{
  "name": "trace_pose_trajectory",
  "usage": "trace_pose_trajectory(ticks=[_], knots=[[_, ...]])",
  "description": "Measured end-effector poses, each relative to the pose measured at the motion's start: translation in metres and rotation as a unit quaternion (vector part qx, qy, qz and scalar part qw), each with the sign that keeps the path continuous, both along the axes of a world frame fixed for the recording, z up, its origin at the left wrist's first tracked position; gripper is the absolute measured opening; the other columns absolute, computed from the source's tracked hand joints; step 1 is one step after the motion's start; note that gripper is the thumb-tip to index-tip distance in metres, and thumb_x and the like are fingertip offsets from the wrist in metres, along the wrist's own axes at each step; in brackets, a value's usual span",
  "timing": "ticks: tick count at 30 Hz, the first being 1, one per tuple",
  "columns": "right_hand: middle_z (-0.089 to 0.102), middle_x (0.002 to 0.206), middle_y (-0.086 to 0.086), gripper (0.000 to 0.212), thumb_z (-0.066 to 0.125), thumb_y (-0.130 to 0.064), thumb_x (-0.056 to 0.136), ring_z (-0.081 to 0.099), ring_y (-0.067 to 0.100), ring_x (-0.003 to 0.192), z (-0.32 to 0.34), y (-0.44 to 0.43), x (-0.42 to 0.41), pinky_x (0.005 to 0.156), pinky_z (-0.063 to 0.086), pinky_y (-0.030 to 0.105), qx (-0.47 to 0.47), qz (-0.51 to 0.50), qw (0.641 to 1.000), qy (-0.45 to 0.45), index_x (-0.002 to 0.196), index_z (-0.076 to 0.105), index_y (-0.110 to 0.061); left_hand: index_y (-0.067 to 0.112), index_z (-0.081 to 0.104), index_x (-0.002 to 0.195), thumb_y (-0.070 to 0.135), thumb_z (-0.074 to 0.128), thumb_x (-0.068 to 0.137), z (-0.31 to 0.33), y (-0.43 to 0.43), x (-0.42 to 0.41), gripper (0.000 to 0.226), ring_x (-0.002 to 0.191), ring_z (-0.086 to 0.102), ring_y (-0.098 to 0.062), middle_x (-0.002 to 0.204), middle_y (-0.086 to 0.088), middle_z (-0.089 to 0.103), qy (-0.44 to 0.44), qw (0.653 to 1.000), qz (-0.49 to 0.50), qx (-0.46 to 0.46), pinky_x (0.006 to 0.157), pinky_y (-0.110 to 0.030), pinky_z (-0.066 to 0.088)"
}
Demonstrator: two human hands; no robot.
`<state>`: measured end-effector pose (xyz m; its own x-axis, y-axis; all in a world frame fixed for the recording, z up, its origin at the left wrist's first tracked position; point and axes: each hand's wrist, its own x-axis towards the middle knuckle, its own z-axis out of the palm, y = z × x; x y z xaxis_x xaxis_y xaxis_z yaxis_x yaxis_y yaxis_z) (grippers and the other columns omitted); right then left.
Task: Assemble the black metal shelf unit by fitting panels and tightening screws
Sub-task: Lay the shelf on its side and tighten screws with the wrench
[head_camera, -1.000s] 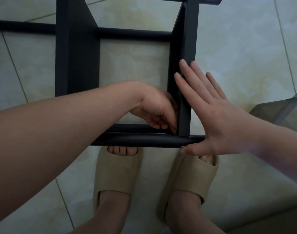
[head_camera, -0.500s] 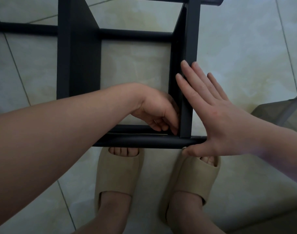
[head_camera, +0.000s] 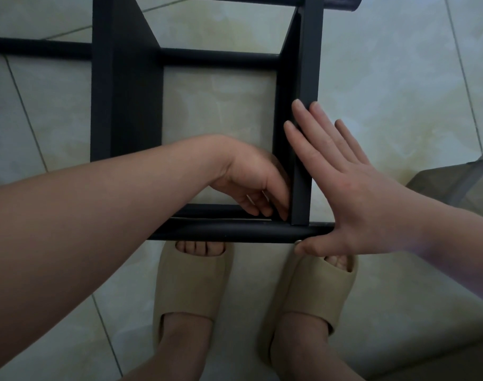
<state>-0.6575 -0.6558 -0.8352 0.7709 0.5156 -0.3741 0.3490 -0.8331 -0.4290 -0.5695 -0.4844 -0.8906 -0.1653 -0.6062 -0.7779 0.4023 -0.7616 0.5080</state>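
Observation:
I look down on the black metal shelf unit (head_camera: 218, 59) standing on a tiled floor. Its upright right panel (head_camera: 308, 64) meets the round front tube (head_camera: 221, 233) at a corner. My left hand (head_camera: 251, 182) reaches inside the frame, its bent fingers pointing down and touching the panel's inner face right at that corner; its thumb is hidden. My right hand (head_camera: 353, 193) lies flat with straight fingers against the panel's outer side, the thumb under the tube's end beside a small silver screw head (head_camera: 298, 241).
A wider black panel (head_camera: 125, 105) stands at the left of the frame, and a rear tube (head_camera: 37, 49) runs off to the left. My feet in beige slippers (head_camera: 191, 281) stand just below the front tube. A grey translucent object (head_camera: 454, 185) sits at the right edge.
Both hands stay at the same corner. The left fingers have shifted slightly along the panel's inner face, and the view has drifted a little.

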Motion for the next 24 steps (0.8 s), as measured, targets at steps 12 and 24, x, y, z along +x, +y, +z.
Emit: trace_pose_trajectory(ticks=[12,24], knots=[[-0.020,0.169,0.007,0.135,0.059,-0.077,0.064,-0.021,0.023,0.154,-0.0002,0.0002,-0.0005,0.125,0.001,0.056,0.004,-0.002,1.000,-0.001,0.162,-0.006,-0.008,0.017,0.067,0.094,0.007,0.066,0.089,0.0022,0.0005,0.0027,0.012,0.081,0.057,-0.013,0.083,0.003,0.067,-0.009,1.000,-0.018,0.019,0.082,-0.030,0.046],[-0.020,0.169,0.007,0.135,0.059,-0.077,0.065,-0.021,0.023,0.154,0.0000,-0.0001,-0.0003,0.125,0.001,0.056,0.005,-0.001,1.000,-0.001,0.161,-0.006,-0.009,0.014,0.068,0.082,-0.001,0.064,0.090,0.0023,-0.0025,-0.0004,0.017,0.065,0.054,-0.009,0.067,0.004,0.067,0.006,1.000,0.000,0.004,0.069,-0.022,0.044]])
